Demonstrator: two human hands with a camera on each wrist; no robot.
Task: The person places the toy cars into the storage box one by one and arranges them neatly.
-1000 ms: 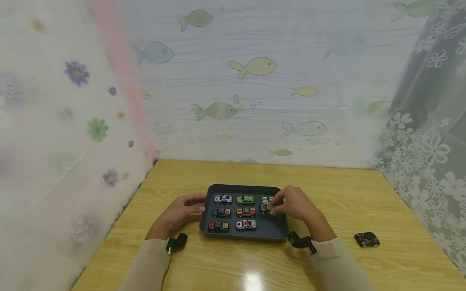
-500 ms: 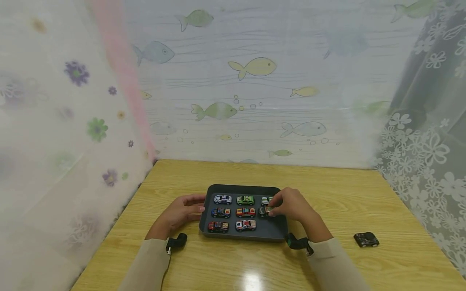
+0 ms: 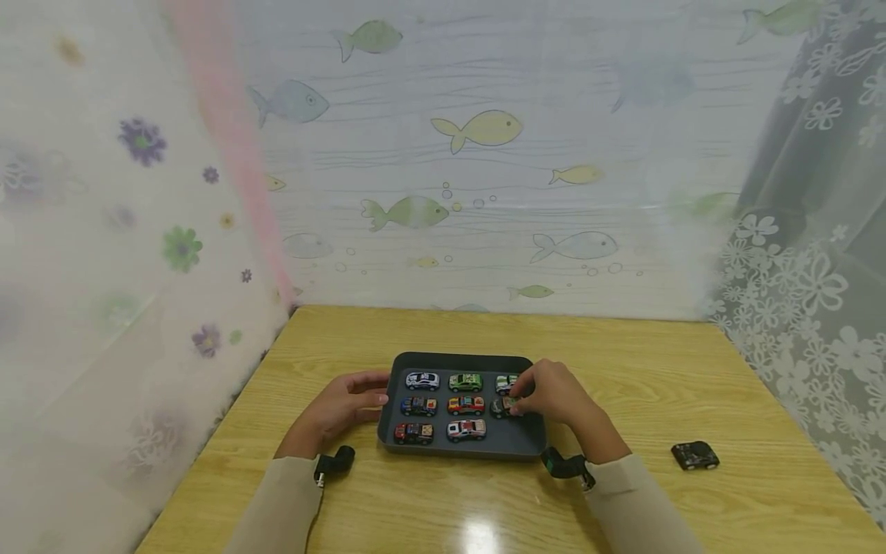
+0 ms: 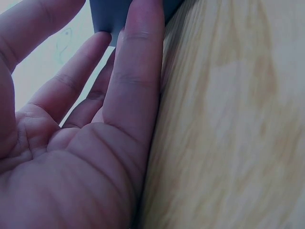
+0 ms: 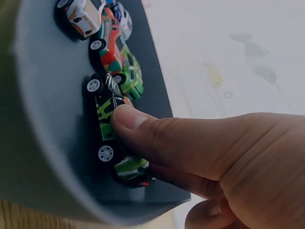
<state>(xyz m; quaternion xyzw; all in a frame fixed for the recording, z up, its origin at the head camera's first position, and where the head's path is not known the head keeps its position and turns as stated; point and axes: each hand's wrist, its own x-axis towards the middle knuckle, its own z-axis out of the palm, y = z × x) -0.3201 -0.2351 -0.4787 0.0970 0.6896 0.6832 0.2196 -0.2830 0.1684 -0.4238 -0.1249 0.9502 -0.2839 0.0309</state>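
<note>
In the head view, my right hand (image 3: 559,394) pinches a black and green toy car (image 5: 104,117) at the right side of a dark grey tray (image 3: 508,440). The car's wheels appear at the tray floor; contact cannot be told for certain. Just behind it, a white and green toy car (image 3: 504,381) is partly hidden by my fingers. My left hand (image 3: 341,406) is at the tray's left wall, its fingers extended and touching the outside. The left wrist view shows these fingers (image 4: 133,71) low along the tabletop.
Other toy cars stand in rows in the tray, among them a red and yellow one (image 3: 466,405) and a white and red one (image 3: 467,430). A black toy car (image 3: 695,455) lies on the wooden table (image 3: 388,508) to the right. Patterned curtains (image 3: 443,169) surround the table.
My right hand has brought the black and green car slightly down toward the near side of the tray, a little away from the car behind. My left hand stays in place.
</note>
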